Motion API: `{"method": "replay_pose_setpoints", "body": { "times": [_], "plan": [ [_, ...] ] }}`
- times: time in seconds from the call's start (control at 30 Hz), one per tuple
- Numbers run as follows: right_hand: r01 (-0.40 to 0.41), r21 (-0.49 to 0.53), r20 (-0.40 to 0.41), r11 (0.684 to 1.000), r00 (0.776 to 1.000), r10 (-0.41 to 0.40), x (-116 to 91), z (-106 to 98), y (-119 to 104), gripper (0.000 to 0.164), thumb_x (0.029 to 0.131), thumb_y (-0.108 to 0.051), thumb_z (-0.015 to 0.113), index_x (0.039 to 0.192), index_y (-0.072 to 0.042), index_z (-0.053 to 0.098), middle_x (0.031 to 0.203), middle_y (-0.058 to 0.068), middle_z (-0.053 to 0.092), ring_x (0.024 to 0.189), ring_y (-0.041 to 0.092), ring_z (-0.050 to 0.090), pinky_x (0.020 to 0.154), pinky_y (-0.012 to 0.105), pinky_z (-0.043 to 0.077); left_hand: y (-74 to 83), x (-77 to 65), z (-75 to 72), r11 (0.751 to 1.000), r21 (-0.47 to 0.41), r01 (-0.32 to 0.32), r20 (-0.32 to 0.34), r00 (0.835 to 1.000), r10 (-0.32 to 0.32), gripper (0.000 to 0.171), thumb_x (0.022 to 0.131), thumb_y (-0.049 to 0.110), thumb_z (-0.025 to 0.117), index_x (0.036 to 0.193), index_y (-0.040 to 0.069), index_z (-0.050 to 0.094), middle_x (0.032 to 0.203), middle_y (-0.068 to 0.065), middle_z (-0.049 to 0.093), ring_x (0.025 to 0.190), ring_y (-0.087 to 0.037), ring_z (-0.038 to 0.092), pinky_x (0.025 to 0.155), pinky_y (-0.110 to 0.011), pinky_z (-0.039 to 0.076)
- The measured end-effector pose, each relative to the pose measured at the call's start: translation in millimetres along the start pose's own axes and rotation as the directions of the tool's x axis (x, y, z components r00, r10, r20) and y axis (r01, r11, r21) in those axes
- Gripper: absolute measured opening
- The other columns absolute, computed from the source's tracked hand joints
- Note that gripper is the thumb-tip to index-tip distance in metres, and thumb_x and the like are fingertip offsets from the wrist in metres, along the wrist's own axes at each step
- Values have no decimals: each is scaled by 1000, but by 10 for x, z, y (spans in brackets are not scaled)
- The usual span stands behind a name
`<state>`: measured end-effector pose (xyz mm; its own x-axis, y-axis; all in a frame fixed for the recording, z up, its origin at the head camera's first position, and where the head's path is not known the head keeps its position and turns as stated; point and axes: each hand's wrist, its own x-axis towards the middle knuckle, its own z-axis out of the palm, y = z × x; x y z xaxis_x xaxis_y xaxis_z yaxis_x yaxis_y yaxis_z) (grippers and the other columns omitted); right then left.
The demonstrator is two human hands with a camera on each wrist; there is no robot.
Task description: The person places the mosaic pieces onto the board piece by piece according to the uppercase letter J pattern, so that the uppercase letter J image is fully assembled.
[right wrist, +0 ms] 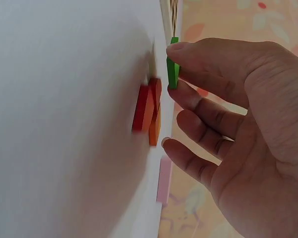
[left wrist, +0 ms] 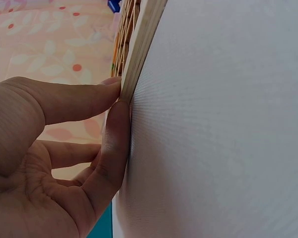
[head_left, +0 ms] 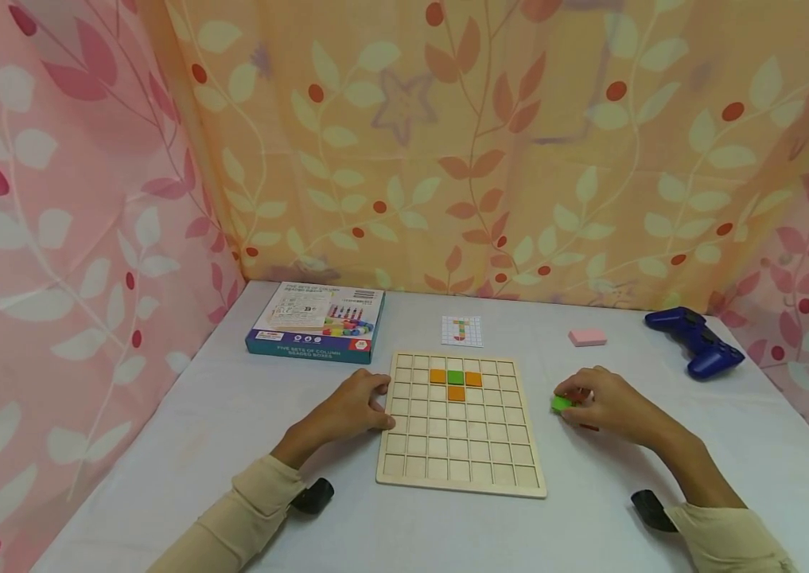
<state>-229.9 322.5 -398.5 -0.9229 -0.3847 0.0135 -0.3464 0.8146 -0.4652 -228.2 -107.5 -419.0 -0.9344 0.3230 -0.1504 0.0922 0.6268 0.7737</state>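
Observation:
My left hand (head_left: 350, 406) holds the left edge of a pale wooden grid board (head_left: 457, 450). In the left wrist view its thumb and a bent finger (left wrist: 118, 124) meet at the board's rim. Three orange tiles and a green tile (head_left: 455, 377) sit in the upper cells, one orange tile (head_left: 457, 393) below the green. To the right of the board, my right hand (head_left: 608, 406) pinches another green tile (right wrist: 173, 64) between thumb and fingertip. Close under that hand, a red tile (right wrist: 142, 109) and an orange tile (right wrist: 155, 126) lie on the white cloth, with another red one behind.
Behind the board lies a small card (head_left: 461, 331) with a coloured grid pattern. A flat game box (head_left: 318, 351) is at the back left. On the right are a pink block (head_left: 587, 338) and a blue game controller (head_left: 694, 342). Patterned curtains surround the table.

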Motion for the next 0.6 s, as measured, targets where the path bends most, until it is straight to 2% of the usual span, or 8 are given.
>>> {"method": "replay_pose_setpoints", "body": {
  "times": [0.3,0.6],
  "plan": [
    [63,4,38,998,997,-63,235,151,-294,28,89,-20,84,115,-8,80,96,-6,68,92,15,54,76,28,47,7,-3,-2,1000,-3,2,0,1000,-2,78,84,6,89,152,-5,52,119,-10,53,90,-16,63,77,-27,57],
    [106,0,78,994,991,-105,430,323,-558,27,89,-25,83,113,-14,80,100,-9,69,98,17,52,81,32,46,-2,4,-1,1000,-9,-2,0,1000,2,78,84,6,89,151,-5,52,118,-10,53,89,-16,63,76,-28,56]
  ]
}}
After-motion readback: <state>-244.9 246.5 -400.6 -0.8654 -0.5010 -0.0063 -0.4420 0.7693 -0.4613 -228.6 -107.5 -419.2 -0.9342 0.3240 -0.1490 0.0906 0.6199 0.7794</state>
